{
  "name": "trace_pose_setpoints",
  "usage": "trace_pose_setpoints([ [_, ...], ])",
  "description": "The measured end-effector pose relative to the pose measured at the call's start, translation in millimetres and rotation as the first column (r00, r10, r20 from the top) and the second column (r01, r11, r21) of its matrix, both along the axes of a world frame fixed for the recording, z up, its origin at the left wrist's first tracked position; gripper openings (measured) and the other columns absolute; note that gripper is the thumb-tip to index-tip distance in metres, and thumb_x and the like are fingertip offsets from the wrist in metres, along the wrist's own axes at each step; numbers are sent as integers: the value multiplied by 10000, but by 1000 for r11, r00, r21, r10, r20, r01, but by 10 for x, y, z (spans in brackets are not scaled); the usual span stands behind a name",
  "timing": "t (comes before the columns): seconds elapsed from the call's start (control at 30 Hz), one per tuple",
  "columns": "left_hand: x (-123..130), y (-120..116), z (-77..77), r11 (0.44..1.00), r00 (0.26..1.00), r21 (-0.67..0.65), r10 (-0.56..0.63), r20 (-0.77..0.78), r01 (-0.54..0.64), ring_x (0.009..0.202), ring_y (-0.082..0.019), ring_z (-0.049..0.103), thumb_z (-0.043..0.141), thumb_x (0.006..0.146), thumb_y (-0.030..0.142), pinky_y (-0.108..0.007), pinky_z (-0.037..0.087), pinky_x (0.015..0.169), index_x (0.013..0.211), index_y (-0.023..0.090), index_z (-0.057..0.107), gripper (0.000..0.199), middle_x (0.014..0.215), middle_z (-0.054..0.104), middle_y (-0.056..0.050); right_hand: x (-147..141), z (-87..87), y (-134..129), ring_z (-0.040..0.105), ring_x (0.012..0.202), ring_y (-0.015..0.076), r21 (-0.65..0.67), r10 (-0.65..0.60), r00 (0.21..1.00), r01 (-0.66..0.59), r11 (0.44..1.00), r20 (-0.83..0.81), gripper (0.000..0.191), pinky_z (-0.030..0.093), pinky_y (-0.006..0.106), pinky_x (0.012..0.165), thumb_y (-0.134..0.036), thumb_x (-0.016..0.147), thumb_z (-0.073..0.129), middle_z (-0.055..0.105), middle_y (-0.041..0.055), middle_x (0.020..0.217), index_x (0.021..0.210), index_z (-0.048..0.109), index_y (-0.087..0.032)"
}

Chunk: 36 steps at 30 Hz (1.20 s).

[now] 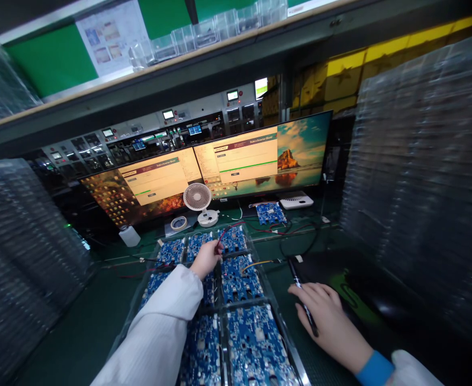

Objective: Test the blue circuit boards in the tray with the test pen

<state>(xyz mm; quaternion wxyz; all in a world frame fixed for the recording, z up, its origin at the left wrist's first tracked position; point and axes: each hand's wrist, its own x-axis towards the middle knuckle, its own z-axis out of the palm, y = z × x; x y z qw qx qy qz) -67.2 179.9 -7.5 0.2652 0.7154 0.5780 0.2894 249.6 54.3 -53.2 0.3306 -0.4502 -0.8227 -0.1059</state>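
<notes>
My left hand (206, 259) reaches over the tray (299, 371) of blue circuit boards, its fingers pinched on a thin red-and-black cable (231, 227) near a back board (233, 239). The exact grip is partly hidden. A board (240, 279) beside it has a yellow-and-black cable (260, 262) running off to the right. To the right of the tray, my right hand (326, 316) is palm down with a black pen (310, 319) between thumb and fingers. The pen's far end points toward the monitors. In front, larger-looking boards (258, 343) fill the tray's near compartments.
Two monitors (244, 161) stand behind the tray. A small white fan (198, 197), a tape roll (178, 223), a white bottle (130, 236) and another board (270, 213) sit before them. Tall stacks of clear trays (417, 139) flank the bench; a shelf (204, 51) crosses above.
</notes>
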Motion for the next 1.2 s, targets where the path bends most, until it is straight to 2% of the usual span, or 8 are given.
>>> trace_pose_setpoints([
  [0.53,34,-22,-30,1000,993,6,21,-113,-21,676,-115,575,539,642,-66,-225,449,687,883,166,591,339,680,580,48,-1,22,-4,612,892,180,-10,10,1000,-10,1000,-2,352,398,387,877,-147,850,476,690,14,941,1176,560,-250],
  [0.9,88,-30,-79,1000,977,22,-9,-212,14,664,-139,566,524,609,-77,-244,395,680,938,174,609,422,654,581,48,-2,3,3,622,898,188,-25,0,1000,0,1000,2,357,414,393,869,-164,853,475,700,22,960,1182,566,-271],
  [1.2,111,-74,-31,998,979,44,54,-198,-46,725,-141,561,522,624,-79,-244,421,718,1064,150,553,497,724,559,36,42,21,32,637,879,182,84,-1,1000,2,996,-12,325,414,376,857,-188,854,493,704,8,932,1161,567,-265],
])
